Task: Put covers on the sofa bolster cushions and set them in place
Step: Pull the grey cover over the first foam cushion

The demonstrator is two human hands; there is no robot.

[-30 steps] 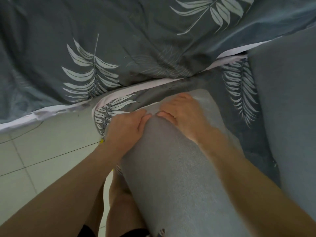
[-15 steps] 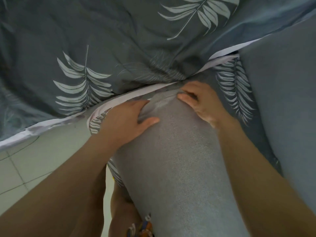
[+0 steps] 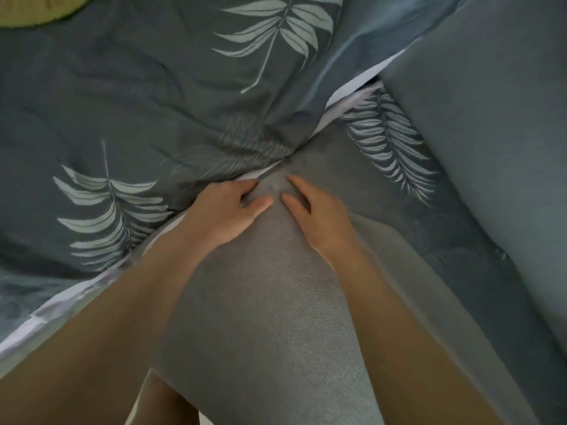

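Bolster cushion (image 3: 260, 317) — grey, coarse weave — runs from bottom centre up to the two hands, its far end going into the mouth of the leaf-print cover (image 3: 147, 118).

Head view, single frame. Left hand (image 3: 224, 213) lies on the cushion's upper left shoulder; thumb stretched across the grey fabric, fingers bent at the cover's white hem (image 3: 92, 283), whether they pinch it cannot be told. Right hand (image 3: 319, 219), just right of the left, thumbs nearly meeting, rests flat with fingers straight, pressing the cushion top. Cover fabric spreads above and left of both hands, also right of the right hand. Further right — plain grey sofa cushion (image 3: 491, 148). Yellow-green object (image 3: 33, 10) top left, partly cut off.
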